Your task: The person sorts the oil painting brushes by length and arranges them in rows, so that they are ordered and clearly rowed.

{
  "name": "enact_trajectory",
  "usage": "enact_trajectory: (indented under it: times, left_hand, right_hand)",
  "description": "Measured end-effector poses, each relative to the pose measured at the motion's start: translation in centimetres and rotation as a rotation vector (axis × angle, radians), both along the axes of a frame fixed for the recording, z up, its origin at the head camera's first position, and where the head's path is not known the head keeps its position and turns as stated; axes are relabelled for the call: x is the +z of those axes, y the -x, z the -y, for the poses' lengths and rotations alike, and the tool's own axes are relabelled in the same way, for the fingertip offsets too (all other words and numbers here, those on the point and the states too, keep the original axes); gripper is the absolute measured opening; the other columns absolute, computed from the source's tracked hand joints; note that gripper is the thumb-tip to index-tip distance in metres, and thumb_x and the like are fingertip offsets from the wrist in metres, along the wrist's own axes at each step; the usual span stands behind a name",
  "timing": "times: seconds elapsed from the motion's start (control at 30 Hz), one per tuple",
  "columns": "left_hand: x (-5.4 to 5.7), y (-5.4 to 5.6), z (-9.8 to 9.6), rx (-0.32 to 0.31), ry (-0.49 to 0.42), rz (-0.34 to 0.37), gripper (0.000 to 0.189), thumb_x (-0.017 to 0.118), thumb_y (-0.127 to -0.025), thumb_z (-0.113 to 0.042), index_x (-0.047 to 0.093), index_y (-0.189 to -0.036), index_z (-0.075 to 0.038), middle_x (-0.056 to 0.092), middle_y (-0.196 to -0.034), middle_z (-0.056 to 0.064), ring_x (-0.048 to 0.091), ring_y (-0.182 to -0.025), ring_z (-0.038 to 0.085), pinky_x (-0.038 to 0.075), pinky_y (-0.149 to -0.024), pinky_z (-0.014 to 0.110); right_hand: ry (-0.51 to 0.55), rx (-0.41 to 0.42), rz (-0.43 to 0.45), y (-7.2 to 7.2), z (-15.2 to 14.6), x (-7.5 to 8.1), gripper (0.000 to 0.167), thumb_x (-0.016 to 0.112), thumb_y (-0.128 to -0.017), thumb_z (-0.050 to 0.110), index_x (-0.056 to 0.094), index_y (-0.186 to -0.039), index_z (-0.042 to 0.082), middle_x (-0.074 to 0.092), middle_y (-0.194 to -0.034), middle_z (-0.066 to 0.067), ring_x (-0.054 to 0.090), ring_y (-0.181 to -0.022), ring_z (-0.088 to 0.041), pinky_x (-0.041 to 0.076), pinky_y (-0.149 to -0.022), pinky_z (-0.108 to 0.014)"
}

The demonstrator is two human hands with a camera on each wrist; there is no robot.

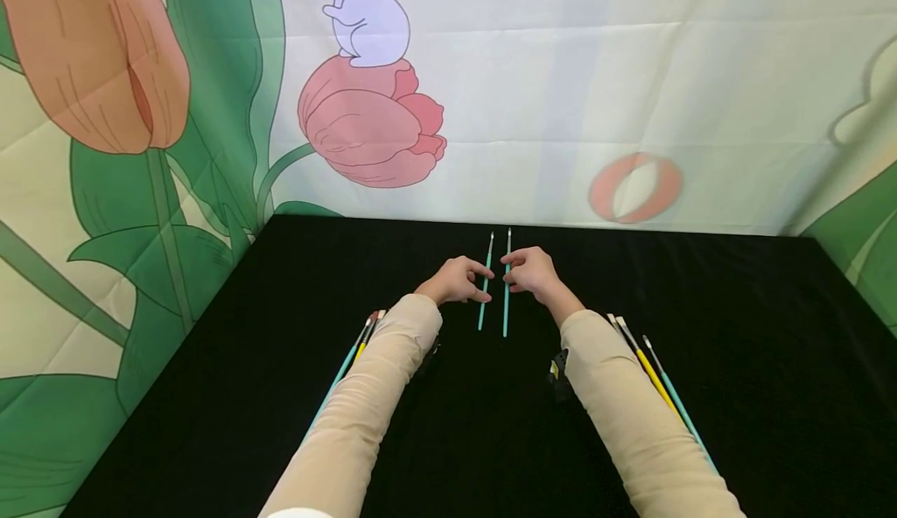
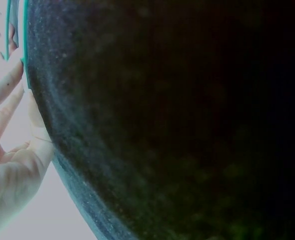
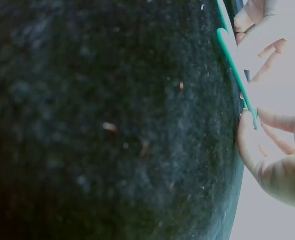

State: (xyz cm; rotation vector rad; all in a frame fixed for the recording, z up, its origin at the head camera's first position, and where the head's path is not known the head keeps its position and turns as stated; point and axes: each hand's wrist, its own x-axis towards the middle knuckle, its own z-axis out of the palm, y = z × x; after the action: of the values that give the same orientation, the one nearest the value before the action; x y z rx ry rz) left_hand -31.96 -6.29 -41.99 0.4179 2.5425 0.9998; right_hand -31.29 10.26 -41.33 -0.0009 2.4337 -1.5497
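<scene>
In the head view two slim teal paintbrushes lie nearly parallel, bristles toward the back: a left paintbrush and a right paintbrush. My left hand is at the left one, index finger and thumb spread apart with their tips over its handle. From the other side my right hand reaches to the right paintbrush, its thumb and index tips also apart at the handle. In the right wrist view, the handle of the right paintbrush runs up to the gap between thumb and index finger.
Beside the left sleeve lie more brushes, among them a teal brush and a yellow brush. A yellow brush and a teal brush lie along the right sleeve. The black tabletop ends at a printed curtain.
</scene>
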Motion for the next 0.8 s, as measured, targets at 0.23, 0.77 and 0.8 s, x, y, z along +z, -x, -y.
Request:
enact_trajectory:
  times: [0.23, 0.77, 0.8]
  left_hand:
    - [-0.09, 0.14, -0.19, -0.01, 0.004, -0.011, 0.044, 0.075, -0.075, -0.013, 0.062, -0.117, -0.011, 0.053, -0.089, 0.01, 0.051, -0.06, 0.013, 0.05, -0.058, 0.024]
    - [0.08, 0.0, 0.21, -0.014, -0.014, -0.013, 0.048, 0.073, -0.077, -0.014, 0.058, -0.123, -0.011, 0.056, -0.095, 0.013, 0.056, -0.068, 0.016, 0.051, -0.06, 0.025]
    - [0.15, -0.09, 0.26, -0.015, -0.021, -0.02, 0.049, 0.073, -0.077, -0.014, 0.057, -0.124, -0.011, 0.057, -0.097, 0.014, 0.057, -0.069, 0.016, 0.051, -0.06, 0.025]
  right_hand:
    - [-0.003, -0.001, 0.006, 0.02, 0.12, 0.0, 0.036, 0.053, -0.085, -0.006, 0.054, -0.121, -0.005, 0.047, -0.114, -0.022, 0.059, -0.092, -0.031, 0.053, -0.072, -0.033]
    - [0.02, 0.027, 0.011, -0.27, -0.27, 0.37, 0.038, 0.052, -0.085, -0.008, 0.051, -0.123, -0.007, 0.048, -0.118, -0.025, 0.059, -0.096, -0.034, 0.053, -0.073, -0.033]
    - [0.019, 0.033, 0.008, -0.36, -0.4, 0.45, 0.038, 0.052, -0.085, -0.007, 0.051, -0.123, -0.007, 0.048, -0.118, -0.025, 0.058, -0.096, -0.034, 0.052, -0.073, -0.034]
